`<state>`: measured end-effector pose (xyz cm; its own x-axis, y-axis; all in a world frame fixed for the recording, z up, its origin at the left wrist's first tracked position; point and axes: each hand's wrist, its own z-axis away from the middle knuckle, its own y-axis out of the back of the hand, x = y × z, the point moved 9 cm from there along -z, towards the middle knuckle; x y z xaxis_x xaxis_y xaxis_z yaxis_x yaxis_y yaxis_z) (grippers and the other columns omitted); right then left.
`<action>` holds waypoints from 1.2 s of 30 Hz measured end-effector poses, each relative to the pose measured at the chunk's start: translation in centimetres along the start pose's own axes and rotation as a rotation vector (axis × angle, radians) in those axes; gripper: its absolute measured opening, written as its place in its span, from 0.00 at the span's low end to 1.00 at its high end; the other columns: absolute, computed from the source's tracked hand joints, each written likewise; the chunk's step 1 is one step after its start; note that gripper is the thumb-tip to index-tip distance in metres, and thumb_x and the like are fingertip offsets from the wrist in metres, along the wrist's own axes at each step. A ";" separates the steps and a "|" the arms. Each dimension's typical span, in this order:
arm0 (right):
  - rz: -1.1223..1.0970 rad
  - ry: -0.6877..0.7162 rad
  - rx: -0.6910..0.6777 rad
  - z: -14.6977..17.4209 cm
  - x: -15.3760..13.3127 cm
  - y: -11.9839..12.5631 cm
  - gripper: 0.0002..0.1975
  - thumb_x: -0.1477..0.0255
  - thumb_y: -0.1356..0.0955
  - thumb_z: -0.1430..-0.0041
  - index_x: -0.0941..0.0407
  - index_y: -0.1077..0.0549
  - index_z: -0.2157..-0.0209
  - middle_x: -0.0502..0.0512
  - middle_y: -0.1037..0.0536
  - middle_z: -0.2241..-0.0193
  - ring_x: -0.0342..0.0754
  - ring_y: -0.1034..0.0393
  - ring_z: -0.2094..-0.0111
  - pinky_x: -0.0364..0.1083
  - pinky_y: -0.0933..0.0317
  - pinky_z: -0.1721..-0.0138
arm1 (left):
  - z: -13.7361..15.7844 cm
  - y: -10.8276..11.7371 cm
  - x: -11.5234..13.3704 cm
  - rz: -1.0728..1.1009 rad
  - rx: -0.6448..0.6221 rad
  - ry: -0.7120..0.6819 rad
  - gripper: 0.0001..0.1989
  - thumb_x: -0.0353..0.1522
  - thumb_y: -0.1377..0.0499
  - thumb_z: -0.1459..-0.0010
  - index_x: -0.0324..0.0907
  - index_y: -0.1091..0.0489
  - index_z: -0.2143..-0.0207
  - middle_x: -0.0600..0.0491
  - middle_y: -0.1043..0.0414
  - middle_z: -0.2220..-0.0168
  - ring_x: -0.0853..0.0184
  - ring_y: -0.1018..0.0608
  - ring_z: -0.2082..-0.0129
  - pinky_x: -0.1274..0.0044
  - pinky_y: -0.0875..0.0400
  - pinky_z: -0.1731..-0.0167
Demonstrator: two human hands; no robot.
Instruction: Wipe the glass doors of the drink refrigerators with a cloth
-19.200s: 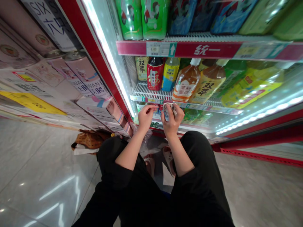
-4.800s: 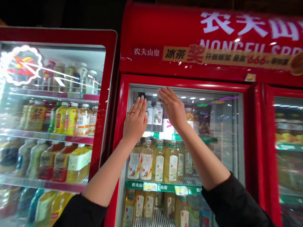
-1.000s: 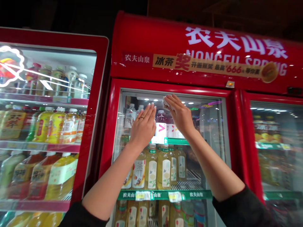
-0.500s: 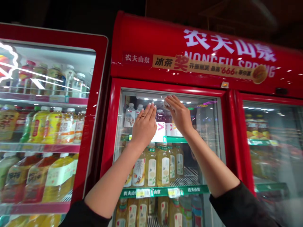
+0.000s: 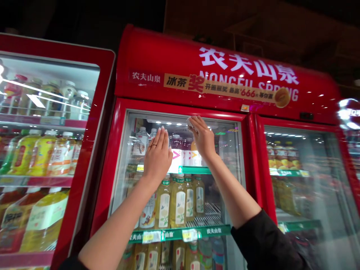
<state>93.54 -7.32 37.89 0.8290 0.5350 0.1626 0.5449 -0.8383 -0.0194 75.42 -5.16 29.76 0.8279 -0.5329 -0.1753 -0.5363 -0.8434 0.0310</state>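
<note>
My left hand (image 5: pixel 159 153) lies against the glass door (image 5: pixel 227 150) of a red drinks fridge, its fingers stretched out and a ring on one of them. To its right, my right hand (image 5: pixel 204 139) is high on the same door. Its bent fingers press a small pale cloth (image 5: pixel 190 123) to the glass just below the top frame; most of the cloth is hidden under the fingers. Behind the glass, bottles with white labels (image 5: pixel 140 140) and yellow tea bottles (image 5: pixel 178 204) stand on shelves with green edges.
A red header (image 5: pixel 157 52) with white lettering and a promotional strip (image 5: pixel 219 88) tops the fridge. A second glass door (image 5: pixel 303 195) is on the right. Another red-framed fridge (image 5: pixel 105 75) with several rows of bottles stands on the left.
The view has shifted, so the fridge and both hands appear further left and a little lower. My left hand stays flat on the glass; my right hand still presses the cloth near the top.
</note>
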 end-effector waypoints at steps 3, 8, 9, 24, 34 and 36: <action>-0.036 0.084 -0.103 1.4 -0.6 0.0 0.24 0.77 0.34 0.25 0.45 0.22 0.34 0.51 0.22 0.32 0.56 0.35 0.25 0.61 0.32 0.25 | -0.2 -0.4 1.0 0.000 0.039 0.010 0.43 0.27 0.49 0.27 0.43 0.66 0.17 0.42 0.47 0.19 0.53 0.41 0.19 0.55 0.39 0.21; -0.039 0.104 -0.144 3.0 2.2 1.9 0.25 0.78 0.33 0.25 0.46 0.22 0.33 0.51 0.22 0.32 0.57 0.35 0.25 0.60 0.33 0.25 | -1.3 -2.6 5.2 -0.035 -0.114 -0.016 0.38 0.27 0.51 0.27 0.39 0.57 0.18 0.43 0.47 0.20 0.56 0.43 0.19 0.58 0.42 0.20; -0.035 0.087 -0.123 2.8 3.0 2.4 0.25 0.78 0.33 0.26 0.46 0.22 0.33 0.51 0.21 0.32 0.57 0.35 0.25 0.61 0.32 0.25 | -1.5 -3.0 6.1 -0.042 -0.146 -0.022 0.37 0.28 0.51 0.27 0.38 0.55 0.18 0.44 0.48 0.19 0.57 0.43 0.19 0.60 0.43 0.20; -0.057 0.197 -0.188 2.7 5.0 3.8 0.27 0.80 0.33 0.25 0.44 0.24 0.32 0.50 0.22 0.32 0.54 0.35 0.25 0.61 0.31 0.26 | -1.4 -5.2 7.9 -0.097 -0.062 -0.127 0.39 0.30 0.53 0.24 0.40 0.67 0.17 0.42 0.50 0.19 0.55 0.42 0.19 0.57 0.41 0.22; -0.007 0.041 0.006 0.2 9.4 5.9 0.25 0.79 0.34 0.25 0.48 0.22 0.34 0.54 0.21 0.33 0.59 0.34 0.26 0.64 0.33 0.26 | -1.5 -5.6 8.5 -0.065 -0.036 -0.010 0.39 0.31 0.52 0.25 0.39 0.62 0.17 0.42 0.48 0.20 0.54 0.41 0.19 0.55 0.41 0.22; -0.018 0.073 -0.022 0.4 9.0 5.6 0.26 0.79 0.35 0.25 0.46 0.22 0.33 0.52 0.22 0.32 0.57 0.35 0.25 0.63 0.33 0.25 | -1.6 -5.6 8.7 -0.060 -0.030 0.020 0.39 0.31 0.52 0.25 0.39 0.62 0.17 0.41 0.47 0.20 0.54 0.42 0.19 0.54 0.42 0.21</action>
<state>104.10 -7.16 38.83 0.8075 0.5414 0.2343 0.5557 -0.8313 0.0058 85.89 -5.16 29.65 0.8615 -0.4827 -0.1576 -0.4811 -0.8752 0.0506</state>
